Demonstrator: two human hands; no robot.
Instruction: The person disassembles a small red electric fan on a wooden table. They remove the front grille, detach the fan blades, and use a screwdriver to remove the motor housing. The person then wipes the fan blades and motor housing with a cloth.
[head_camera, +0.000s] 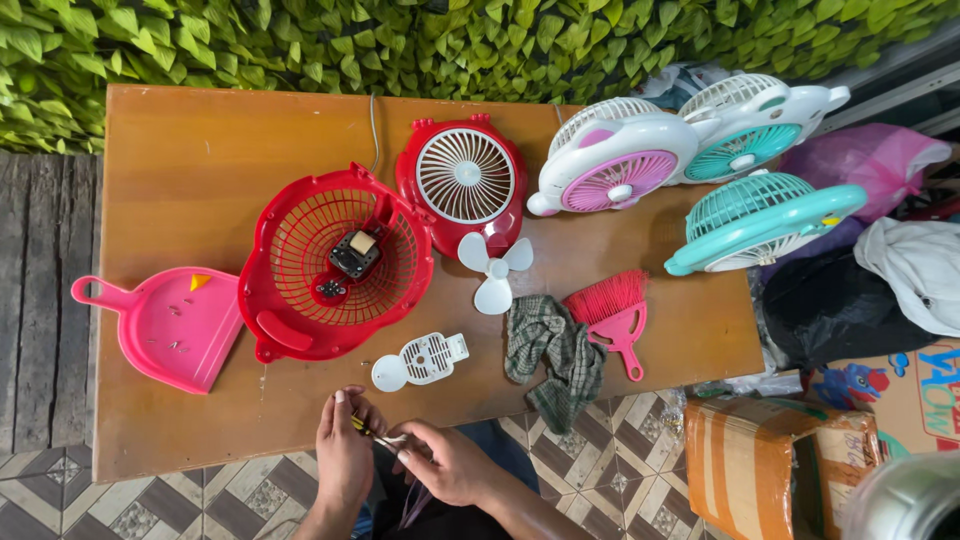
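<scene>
hands: left hand (343, 455) and right hand (447, 463) meet at the counter's (180, 180) near edge, fingers clamped together on a small screwdriver (372, 432)
nearby: white motor cover (420, 361) just beyond the hands
further: red fan shell (335, 262), white blade (495, 270), pink dustpan (165, 328)
</scene>
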